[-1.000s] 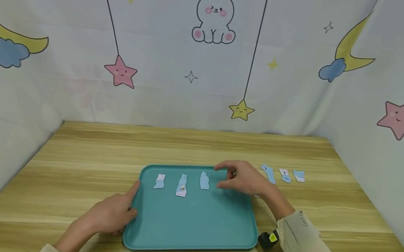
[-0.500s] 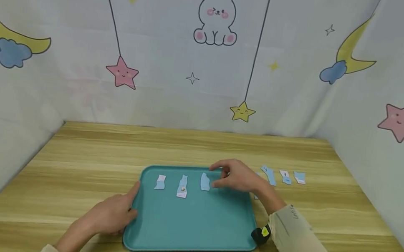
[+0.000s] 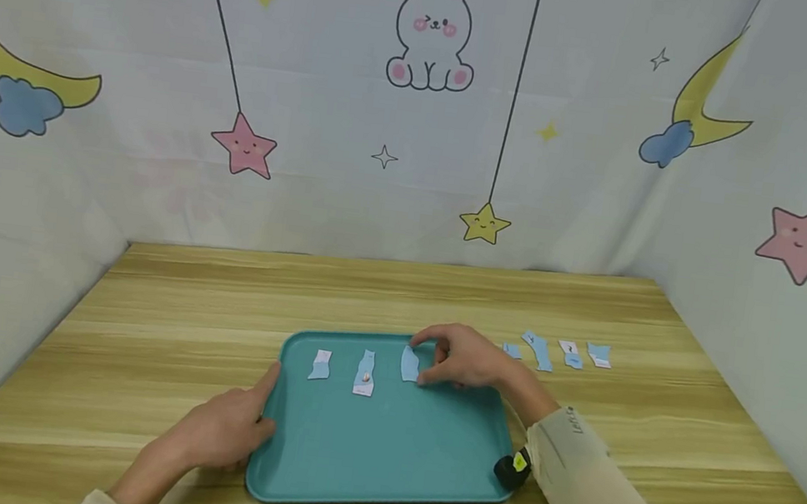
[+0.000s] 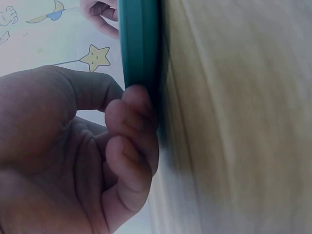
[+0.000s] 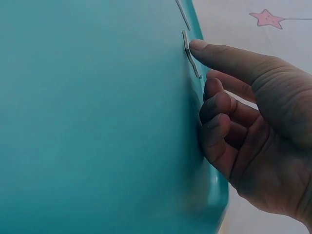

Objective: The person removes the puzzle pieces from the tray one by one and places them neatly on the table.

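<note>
A teal tray (image 3: 379, 451) lies on the wooden table. My left hand (image 3: 223, 427) grips its left rim, thumb along the edge; in the left wrist view its other fingers (image 4: 129, 163) curl against the tray's side. Three flat, wavy-edged puzzle pieces lie along the tray's far side. The rightmost is a plain light-blue puzzle piece (image 3: 409, 364), and my right hand (image 3: 466, 356) pinches it with the index finger at its far end and the thumb at its near right corner. To its left lie a blue-and-white piece with a small picture (image 3: 364, 373) and a shorter blue-and-white piece (image 3: 320, 364).
Several similar pieces lie on the table beyond the tray's right side, among them a long blue piece (image 3: 538, 350) and a blue-and-white piece (image 3: 598, 355). One small blue piece (image 3: 511, 350) shows just past my right hand. A printed cloth (image 3: 332, 218) hangs behind the table.
My right hand has moved left until its index finger and thumb reach the plain blue puzzle piece. The pieces on the tray and my left hand have stayed in place.
</note>
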`<state>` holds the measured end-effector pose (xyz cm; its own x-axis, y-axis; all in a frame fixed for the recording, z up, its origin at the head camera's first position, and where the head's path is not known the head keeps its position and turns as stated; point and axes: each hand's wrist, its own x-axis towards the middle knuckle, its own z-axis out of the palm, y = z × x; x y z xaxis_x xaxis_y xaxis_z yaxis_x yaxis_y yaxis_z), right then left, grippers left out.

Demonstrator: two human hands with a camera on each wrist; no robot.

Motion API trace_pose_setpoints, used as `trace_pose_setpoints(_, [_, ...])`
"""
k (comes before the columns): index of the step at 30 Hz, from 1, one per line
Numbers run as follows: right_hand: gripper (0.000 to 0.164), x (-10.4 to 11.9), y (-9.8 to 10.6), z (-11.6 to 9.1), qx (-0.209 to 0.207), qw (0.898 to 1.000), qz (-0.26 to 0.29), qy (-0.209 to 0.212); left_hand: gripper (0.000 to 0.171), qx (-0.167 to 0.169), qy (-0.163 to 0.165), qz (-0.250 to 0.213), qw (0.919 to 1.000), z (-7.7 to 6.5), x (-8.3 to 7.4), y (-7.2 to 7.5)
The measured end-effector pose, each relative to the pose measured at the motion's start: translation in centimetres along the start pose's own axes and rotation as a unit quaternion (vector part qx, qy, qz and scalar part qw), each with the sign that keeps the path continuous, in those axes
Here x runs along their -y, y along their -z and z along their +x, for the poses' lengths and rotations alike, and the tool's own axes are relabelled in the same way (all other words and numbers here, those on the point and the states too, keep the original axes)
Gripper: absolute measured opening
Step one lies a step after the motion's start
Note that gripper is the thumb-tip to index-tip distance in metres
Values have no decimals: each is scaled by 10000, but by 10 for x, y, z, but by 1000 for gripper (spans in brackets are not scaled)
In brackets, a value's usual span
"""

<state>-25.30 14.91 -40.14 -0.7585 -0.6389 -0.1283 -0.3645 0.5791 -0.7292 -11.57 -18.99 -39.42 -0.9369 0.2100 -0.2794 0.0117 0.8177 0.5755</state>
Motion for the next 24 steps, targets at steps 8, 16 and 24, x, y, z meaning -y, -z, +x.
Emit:
trace_pose_setpoints(8, [57,1,-1,2,28,9999,-76,-76,82,-1,17,14,10000,1,0,0])
trace_pose_setpoints(16, [58,0,-2,4,68,9998,-119,-153,82,29,56,-29,10000,1,1,0])
trace_pose_setpoints(24, [57,-1,-3,6,116,9997,-153,-137,81,-31,59,0,10000,1,1,-1])
